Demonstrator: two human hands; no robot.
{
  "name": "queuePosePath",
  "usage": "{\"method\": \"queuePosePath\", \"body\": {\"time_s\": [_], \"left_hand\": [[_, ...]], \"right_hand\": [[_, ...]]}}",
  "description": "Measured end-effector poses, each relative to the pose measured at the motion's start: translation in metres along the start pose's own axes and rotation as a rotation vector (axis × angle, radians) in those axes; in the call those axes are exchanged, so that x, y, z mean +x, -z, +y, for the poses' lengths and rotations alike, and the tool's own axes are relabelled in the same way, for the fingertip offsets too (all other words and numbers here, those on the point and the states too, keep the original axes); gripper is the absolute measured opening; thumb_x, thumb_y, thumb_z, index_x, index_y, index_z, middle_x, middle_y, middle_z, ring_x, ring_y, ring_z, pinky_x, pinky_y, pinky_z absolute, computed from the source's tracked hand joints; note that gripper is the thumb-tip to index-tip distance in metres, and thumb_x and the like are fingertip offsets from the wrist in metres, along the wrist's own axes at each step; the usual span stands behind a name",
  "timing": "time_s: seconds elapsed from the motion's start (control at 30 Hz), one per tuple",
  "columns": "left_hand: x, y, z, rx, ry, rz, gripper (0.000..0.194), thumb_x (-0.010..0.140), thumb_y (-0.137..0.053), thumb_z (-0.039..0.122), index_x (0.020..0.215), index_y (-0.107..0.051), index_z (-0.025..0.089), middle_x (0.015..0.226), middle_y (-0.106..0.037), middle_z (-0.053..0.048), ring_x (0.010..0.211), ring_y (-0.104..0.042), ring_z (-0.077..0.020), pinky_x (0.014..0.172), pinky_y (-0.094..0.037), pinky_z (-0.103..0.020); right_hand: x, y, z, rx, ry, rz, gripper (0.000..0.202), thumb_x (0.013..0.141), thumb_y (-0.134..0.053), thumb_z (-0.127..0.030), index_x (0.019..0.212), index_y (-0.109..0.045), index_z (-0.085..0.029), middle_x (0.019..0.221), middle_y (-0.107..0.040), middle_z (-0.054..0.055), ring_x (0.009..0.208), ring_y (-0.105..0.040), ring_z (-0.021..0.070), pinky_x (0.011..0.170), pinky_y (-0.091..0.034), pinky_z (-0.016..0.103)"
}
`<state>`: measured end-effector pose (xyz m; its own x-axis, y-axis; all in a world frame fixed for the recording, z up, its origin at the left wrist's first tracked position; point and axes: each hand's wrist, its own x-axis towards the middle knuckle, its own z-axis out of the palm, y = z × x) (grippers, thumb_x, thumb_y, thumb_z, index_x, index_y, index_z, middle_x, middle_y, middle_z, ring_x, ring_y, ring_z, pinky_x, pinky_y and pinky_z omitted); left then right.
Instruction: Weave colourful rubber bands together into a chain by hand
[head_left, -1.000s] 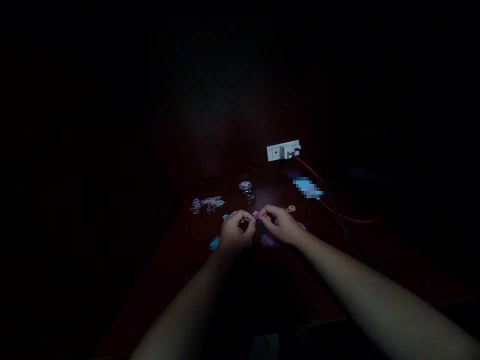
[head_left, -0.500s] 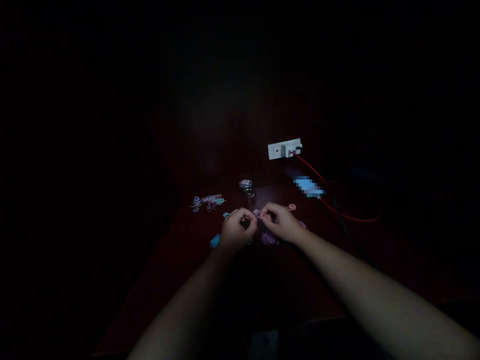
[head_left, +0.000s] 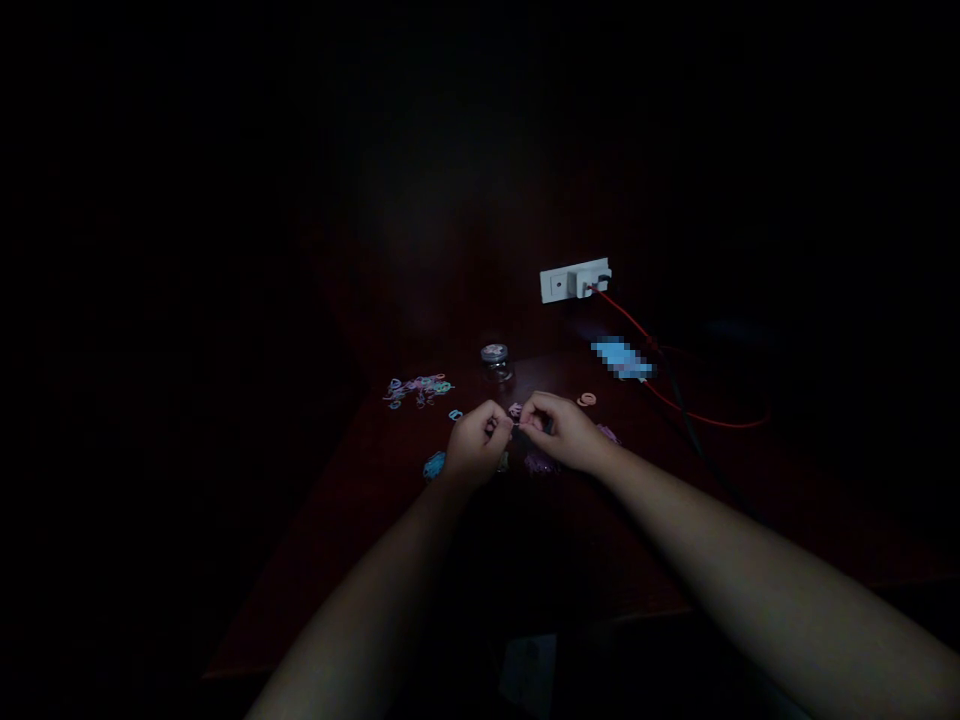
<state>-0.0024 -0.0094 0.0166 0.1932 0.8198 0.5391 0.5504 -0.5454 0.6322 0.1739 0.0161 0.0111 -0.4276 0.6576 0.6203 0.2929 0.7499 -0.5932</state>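
Observation:
My left hand [head_left: 480, 436] and my right hand [head_left: 559, 428] meet over the middle of the table, thumb and forefinger pinched on each. Between the fingertips runs a thin pale strand, which looks like a small hair tie [head_left: 516, 425]; most of it is hidden by the fingers. Beneath and around the hands lie little heaps of hair ties sorted by colour: a blue heap [head_left: 433, 465] beside the left wrist, a purple heap [head_left: 541, 463] under the right hand, and a pink heap [head_left: 515, 409] just beyond the fingertips. Orange hair ties [head_left: 587, 399] rest past the right hand.
A mixed, tangled pile of hair ties [head_left: 420, 389] is at the far left. Behind the hands stands a clear lidded jar [head_left: 496, 363]. A wall socket [head_left: 574, 281] feeds a red cable [head_left: 626, 318] running to a blurred-out bright phone-like object [head_left: 622, 357]. The room is very dark.
The view has tilted slightly, so the table things sit higher in the picture. Both hands keep their pinch, and the fingertips have shifted only a little.

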Motion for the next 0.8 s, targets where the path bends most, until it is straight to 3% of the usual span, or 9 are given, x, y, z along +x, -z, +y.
{"method": "queuePosePath", "body": {"time_s": [0.3, 0.8], "left_hand": [[0.0012, 0.0006, 0.0027, 0.019, 0.006, -0.014, 0.031, 0.09, -0.046, 0.03, 0.064, -0.057, 0.017, 0.061, -0.062, 0.001, 0.056, -0.055, -0.0096, 0.056, -0.039, -0.021], [0.003, -0.003, 0.0001, 0.024, -0.036, 0.07, 0.007, 0.082, -0.055, 0.02, 0.077, -0.059, 0.018, 0.074, -0.066, -0.001, 0.066, -0.058, -0.0112, 0.063, -0.045, -0.022]], "right_hand": [[0.0004, 0.0007, -0.0013, 0.0, 0.001, -0.014, 0.006, 0.078, -0.055, -0.011, 0.076, -0.057, -0.016, 0.071, -0.053, 0.0, 0.064, -0.05, 0.012, 0.06, -0.04, 0.024], [-0.0006, -0.0013, -0.0031, 0.064, -0.058, -0.019, 0.01, 0.08, -0.056, -0.018, 0.09, -0.058, -0.016, 0.074, -0.056, 0.001, 0.061, -0.049, 0.0112, 0.054, -0.038, 0.023]]}}
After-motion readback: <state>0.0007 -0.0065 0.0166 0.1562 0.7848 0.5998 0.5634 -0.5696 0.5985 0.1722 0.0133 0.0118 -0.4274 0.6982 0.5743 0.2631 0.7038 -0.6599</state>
